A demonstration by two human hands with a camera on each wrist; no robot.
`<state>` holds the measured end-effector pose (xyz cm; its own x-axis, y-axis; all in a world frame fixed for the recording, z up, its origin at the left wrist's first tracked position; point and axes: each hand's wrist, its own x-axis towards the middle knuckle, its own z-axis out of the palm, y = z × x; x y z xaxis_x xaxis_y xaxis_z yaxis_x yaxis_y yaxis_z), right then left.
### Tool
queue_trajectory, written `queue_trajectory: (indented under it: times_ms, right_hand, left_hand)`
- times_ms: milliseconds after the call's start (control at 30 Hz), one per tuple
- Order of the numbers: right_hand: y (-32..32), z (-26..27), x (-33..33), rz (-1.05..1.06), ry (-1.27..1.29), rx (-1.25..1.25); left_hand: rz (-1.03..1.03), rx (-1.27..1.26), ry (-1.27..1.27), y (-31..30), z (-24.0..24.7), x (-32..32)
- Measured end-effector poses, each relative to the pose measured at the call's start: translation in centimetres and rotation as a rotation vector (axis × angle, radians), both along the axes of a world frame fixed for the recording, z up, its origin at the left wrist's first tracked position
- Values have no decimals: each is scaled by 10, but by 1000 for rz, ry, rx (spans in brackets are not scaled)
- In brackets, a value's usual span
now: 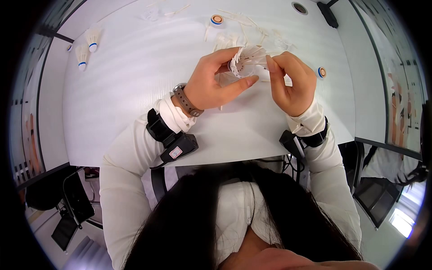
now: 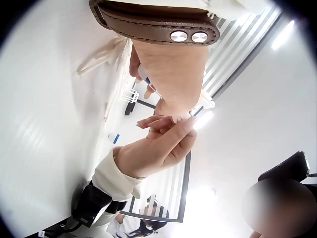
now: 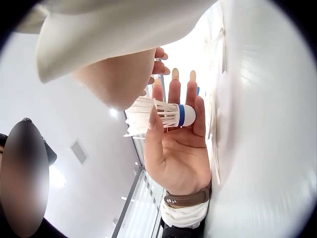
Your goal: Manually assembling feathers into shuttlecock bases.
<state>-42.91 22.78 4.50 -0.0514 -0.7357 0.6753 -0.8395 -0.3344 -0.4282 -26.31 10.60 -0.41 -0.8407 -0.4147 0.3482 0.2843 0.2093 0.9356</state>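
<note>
A white feather shuttlecock with a blue-banded cork is held above the white table. My left hand grips it, thumb on one side and fingers curled behind it, and in the right wrist view it lies across that palm. My right hand pinches the feather rim from the right with curled fingertips. The left wrist view shows the right hand close under the left wrist and its brown watch strap.
Loose feathers lie scattered just behind the hands. Single corks sit at the back and right. Two finished shuttlecocks stand at the far left. A black object lies at the back right corner.
</note>
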Motion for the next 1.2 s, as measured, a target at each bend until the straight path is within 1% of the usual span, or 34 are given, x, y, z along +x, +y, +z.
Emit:
queue_trajectory:
  times_ms: [33,133,233,333,433,533,733,900,967,1067,1100,1167,1200]
  right_hand:
    - [0,0,0,-2,-5,-1]
    - [0,-1,1,-5,-11,-1]
    - [0,0,0,-6,-3,6]
    - [-1,-1,1,-3,-17,20]
    - [-2,-4,1,6,-38,27]
    - [-2,-7,1,6,-42,30]
    - [-5,-9,0,-4,-34,36]
    - [-4,-10,1,-7,-58,63]
    - [-5,-11,1,-16,-77,53]
    - [-3,-10,0,-22,-115,78]
    - [-3,-10,-1,-22,-129,93]
    - [-2,-11,-1,-1,-230,61]
    - [-1,-10,0,10,-281,43]
  left_hand:
    - [-3,-2,-1,0,0,0]
    - [72,22,119,3,-3,-6]
    - [91,-115,82,-4,-10,-6]
    - [98,-34,100,-1,-12,-7]
    - [23,24,0,0,-4,0]
    - [37,-40,48,-2,-7,-2]
    - [42,5,55,2,-3,-1]
    - [71,-21,29,1,-2,0]
    - [72,-34,1,0,-3,1]
    - [100,-1,86,2,-4,-4]
    - [118,-39,101,1,-4,-5]
    - [155,-117,132,-1,-6,-6]
    - [173,-71,143,1,-3,-5]
